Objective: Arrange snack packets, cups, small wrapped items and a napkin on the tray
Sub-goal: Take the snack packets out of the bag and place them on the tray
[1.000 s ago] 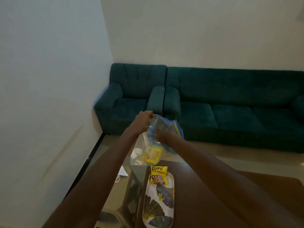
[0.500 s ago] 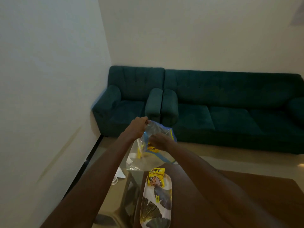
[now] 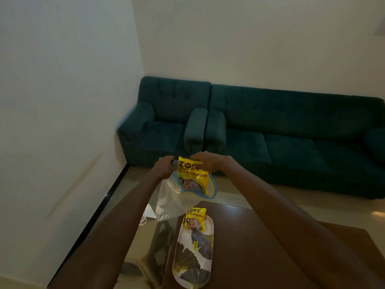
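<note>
Nearest the camera, the oblong leaf-patterned tray [image 3: 192, 265] lies lengthwise near the left edge of the brown table [image 3: 260, 247], and one yellow soya-chunks packet [image 3: 194, 219] already rests on the tray's far end. No cups, small wrapped items or napkin are on it yet.

Above and beyond the tray, both arms reach out. The right hand [image 3: 205, 163] pinches the top of a second yellow soya-chunks packet [image 3: 193, 177], which stands half out of the mouth of a clear zip bag [image 3: 173, 202]. The left hand [image 3: 165, 166] has its fingers curled round the bag's blue-edged rim and holds it up, so the bag hangs over the tray's far end. What else the bag holds is too faint to tell.

The step in hand appears to be drawing the second packet out. The next move likely calls for lifting it clear of the rim and laying it on the bare part of the tray beside the first.

The table's left part looks like glass, with the pale floor [image 3: 239, 195] visible under it. Beyond stand a teal armchair [image 3: 164, 122] and a teal sofa [image 3: 291, 132] against white walls [image 3: 250, 38].
</note>
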